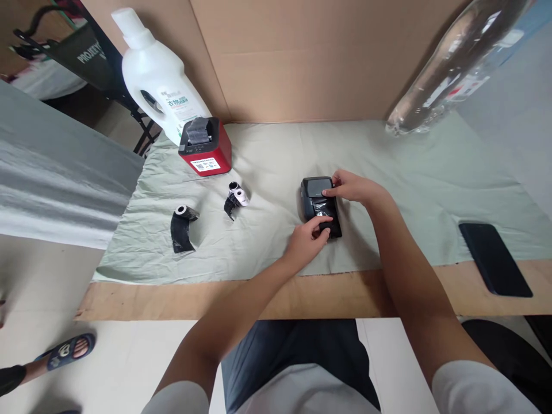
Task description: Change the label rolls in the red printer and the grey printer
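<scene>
While on green cloth [276,161]: small black printer [319,206]. Pinched by left hand [307,241] at near end. Gripped by right hand [351,187] at far side.

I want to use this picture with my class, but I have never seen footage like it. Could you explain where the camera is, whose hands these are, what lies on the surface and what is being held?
There is no machine here. The single picture comes from a camera worn on a person's head, looking forward and down, so the two bare arms reaching in from below are that person's own.

Both hands are on a small black box-shaped device lying on a pale green cloth spread over a brown cardboard surface. The left hand touches its near end; the right hand steadies its far end.

To the left lie two small white paper rolls with black strips: one alone, one nearer the middle. Behind them stand a red and black box-shaped device and a large white plastic bottle. A dark flat phone lies on the right, and a clear plastic bottle sits at upper right.
</scene>
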Motion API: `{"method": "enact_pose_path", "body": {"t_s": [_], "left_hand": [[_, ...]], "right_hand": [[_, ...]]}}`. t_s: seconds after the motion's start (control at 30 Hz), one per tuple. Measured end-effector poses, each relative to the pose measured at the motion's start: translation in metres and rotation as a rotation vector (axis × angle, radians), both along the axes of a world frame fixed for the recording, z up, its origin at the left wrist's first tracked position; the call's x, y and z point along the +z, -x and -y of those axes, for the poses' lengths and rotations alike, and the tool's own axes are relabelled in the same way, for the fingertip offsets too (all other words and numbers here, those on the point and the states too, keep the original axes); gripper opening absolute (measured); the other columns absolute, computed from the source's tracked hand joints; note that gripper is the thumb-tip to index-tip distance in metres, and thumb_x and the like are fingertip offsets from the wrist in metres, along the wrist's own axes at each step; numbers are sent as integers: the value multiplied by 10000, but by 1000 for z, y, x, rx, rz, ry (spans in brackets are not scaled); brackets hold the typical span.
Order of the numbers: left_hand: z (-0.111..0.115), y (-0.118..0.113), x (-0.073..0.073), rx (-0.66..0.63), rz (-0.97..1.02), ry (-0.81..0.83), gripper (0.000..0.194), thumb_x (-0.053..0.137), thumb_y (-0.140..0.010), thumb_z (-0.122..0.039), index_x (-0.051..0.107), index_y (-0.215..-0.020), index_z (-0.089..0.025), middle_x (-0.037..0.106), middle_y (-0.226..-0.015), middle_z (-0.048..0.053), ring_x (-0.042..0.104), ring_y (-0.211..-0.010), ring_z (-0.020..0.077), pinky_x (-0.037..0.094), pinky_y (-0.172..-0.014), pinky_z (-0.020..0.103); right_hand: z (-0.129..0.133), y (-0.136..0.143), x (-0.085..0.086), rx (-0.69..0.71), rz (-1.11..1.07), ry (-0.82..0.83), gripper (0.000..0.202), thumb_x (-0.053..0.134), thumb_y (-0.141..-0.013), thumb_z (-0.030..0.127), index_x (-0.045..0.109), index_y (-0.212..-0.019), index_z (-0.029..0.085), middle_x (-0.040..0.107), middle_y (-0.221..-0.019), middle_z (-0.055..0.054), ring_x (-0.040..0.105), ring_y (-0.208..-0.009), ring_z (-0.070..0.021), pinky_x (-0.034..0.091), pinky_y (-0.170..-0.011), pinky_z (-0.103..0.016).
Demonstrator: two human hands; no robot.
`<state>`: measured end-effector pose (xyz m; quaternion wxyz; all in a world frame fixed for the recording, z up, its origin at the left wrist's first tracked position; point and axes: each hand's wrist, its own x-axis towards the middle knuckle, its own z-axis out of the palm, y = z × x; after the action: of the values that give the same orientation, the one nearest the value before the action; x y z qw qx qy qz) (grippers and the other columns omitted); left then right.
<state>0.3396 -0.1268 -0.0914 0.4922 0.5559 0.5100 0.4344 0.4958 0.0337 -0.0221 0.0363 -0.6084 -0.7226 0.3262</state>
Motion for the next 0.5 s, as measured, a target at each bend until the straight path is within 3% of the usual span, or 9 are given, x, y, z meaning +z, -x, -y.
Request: {"method": "enact_pose_path", "body": {"t_s": [0.2, 0.33, 0.4, 0.5], "left_hand": [[4, 0, 0, -14, 73, -19, 341, 617, -945, -279, 668, -1277, -220, 649, -698, -24, 645, -602, 136, 521, -634, 260], [7, 8, 5, 42, 48, -132, 407, 552, -1002, -346, 584, -1387, -219, 657, -706, -26, 624, -590, 132, 528, -646, 261], [3, 20, 9, 157, -77, -219, 382, 452, -1039, -329, 590, -1378, -220, 717, -813, 14, 663, -689, 150, 553, -734, 290], [-11, 40, 13, 263, -468, -303, 390, 488, -984, -262, 634, -1343, -222, 751, -1170, 103, 689, -1093, 248, 529, -999, 408]], "right_hand": [[10, 1, 4, -82, -49, 110, 419, 805, -803, 532, 525, -924, 245, 526, -644, 31, 495, -569, -161, 414, -554, -307], [26, -3, -4, -183, -129, 135, 434, 772, -837, 588, 532, -911, 234, 580, -655, 2, 523, -538, -162, 427, -511, -299], [37, -5, -12, -221, -166, 101, 462, 690, -881, 660, 550, -881, 219, 615, -671, -27, 534, -530, -163, 430, -513, -302], [52, -10, -27, -222, -168, -58, 504, 481, -998, 662, 597, -849, 195, 671, -722, -75, 602, -608, -191, 481, -607, -321]]}}
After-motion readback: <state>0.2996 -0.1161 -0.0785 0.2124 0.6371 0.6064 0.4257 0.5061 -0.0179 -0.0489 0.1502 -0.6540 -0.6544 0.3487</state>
